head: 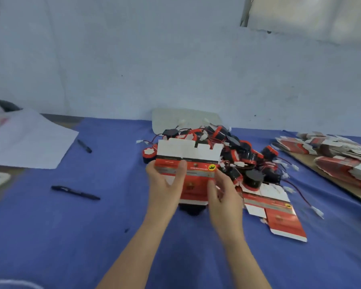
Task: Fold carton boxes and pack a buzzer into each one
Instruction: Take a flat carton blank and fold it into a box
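Left grip [165,182], right grip [223,190] pinched flat carton [196,176] by its sides. Folding looked barely begun; next you likely needed to square it open.

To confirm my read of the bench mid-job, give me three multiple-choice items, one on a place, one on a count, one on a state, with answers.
1. Where are the carton stacks? A. far left B. far right C. near left
2. How many pens lie on the cloth? A. two B. one C. four
3. The carton in the hands is: A. a closed box B. torn in half C. flat, unfolded

1 B: they lie at the right edge.
2 A: two black ones lie left of the hands.
3 C: left hand and right hand pinch a flat blank.
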### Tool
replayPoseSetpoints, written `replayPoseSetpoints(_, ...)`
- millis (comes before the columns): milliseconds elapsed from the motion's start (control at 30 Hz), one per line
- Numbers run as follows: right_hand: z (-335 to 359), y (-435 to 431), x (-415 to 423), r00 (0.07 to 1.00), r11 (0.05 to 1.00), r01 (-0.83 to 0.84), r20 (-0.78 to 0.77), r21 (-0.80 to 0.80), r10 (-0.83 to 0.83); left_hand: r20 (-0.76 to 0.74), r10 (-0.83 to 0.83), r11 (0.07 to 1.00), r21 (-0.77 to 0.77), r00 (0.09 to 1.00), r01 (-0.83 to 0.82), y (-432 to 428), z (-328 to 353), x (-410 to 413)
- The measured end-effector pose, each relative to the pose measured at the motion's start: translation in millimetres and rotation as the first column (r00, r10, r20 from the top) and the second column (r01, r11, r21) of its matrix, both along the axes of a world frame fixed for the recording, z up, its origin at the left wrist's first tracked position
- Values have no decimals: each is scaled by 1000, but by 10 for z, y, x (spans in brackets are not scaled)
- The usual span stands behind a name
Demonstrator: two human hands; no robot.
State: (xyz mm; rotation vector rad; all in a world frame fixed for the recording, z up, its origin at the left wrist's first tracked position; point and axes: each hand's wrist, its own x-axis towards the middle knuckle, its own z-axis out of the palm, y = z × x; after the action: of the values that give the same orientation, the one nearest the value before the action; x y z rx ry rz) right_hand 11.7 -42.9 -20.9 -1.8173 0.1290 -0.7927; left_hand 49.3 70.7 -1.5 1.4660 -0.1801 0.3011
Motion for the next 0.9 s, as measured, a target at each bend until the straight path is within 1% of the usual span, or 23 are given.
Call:
replayPoseSetpoints(67,18,151,118,998,998,-63,22,16,63,9,46,997,-58,999,-45,149,-7,59)
replayPoseSetpoints(200,56,379,295,985,991,-131,106,-22,133,89,134,984,-127,987,-123,309,12,196)
replayPoseSetpoints(300,23,488,427,980,985,-163,105,-49,168,122,188,974,-153,975,-169,361,2,292)
replayPoseSetpoints(467,-143,540,548,985,989,-147,87,-15,147,85,242,955,-198,966,-222,288,-115,387)
replayPoseSetpoints(667,-265,434,624,966,972,-235,110,-1,234,-23,244,944,-225,969,-243,198,-388,469)
replayPoseSetpoints(900,-292,469,588,920,926,-377,129,29,370,58,272,945,-205,960,-256,266,-470,523)
